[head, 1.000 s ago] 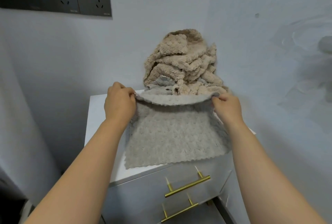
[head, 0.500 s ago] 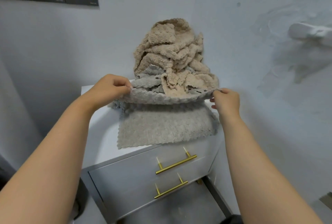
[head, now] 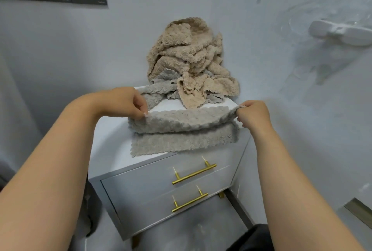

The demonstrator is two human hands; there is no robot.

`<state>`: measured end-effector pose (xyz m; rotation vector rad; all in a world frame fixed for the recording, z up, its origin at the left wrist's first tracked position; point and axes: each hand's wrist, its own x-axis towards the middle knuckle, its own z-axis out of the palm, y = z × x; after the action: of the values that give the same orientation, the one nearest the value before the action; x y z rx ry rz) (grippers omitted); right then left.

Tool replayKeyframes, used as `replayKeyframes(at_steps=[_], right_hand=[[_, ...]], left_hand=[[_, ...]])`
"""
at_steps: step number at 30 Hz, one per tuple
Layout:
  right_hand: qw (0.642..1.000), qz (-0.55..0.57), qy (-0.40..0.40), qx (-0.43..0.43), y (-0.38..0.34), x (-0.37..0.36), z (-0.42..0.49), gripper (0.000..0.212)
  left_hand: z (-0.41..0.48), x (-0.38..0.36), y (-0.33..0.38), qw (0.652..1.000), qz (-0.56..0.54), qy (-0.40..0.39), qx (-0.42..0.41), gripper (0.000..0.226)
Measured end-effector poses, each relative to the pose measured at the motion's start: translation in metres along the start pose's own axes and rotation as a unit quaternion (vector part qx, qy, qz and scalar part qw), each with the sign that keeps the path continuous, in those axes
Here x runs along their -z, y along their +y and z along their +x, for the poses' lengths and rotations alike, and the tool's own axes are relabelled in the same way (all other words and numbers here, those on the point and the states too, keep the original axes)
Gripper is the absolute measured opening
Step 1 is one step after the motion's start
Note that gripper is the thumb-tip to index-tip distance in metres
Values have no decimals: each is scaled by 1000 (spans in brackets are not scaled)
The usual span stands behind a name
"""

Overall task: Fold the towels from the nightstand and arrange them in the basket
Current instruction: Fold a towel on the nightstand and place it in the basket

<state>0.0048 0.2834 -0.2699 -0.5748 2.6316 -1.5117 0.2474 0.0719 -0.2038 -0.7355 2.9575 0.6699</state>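
Both forearms reach forward over the nightstand (head: 112,130). The left hand (head: 128,103) and right hand (head: 252,113) each pinch a corner of the grey towel (head: 181,130) in curled fingers (head: 140,108), doubling it over itself (at the front edge). Behind it, a crumpled towel pile (head: 189,59) leans against the wall.

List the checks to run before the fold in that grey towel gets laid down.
1. Left hand pinches one lifted corner of the grey towel: ok.
2. Right hand pinches the other lifted corner: ok.
3. Lifted edge lined up with the front edge: not ok, a strip of the lower layer shows uncovered.
4. Fold free of the towel pile: cannot tell, a beige tip lies right at the lifted edge.
5. Basket in reach: cannot tell, none in view.
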Motion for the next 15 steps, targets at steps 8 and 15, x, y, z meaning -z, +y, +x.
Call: replayKeyframes(at_steps=[8,15], right_hand=[[988,-137,-65,-3,-5,3,3,31],[979,-132,-79,135,-7,-21,-2,34]], left_hand=[[8,-12,7,995,27,-91,42,17],[36,-35,-6,990,102,85,53,26]])
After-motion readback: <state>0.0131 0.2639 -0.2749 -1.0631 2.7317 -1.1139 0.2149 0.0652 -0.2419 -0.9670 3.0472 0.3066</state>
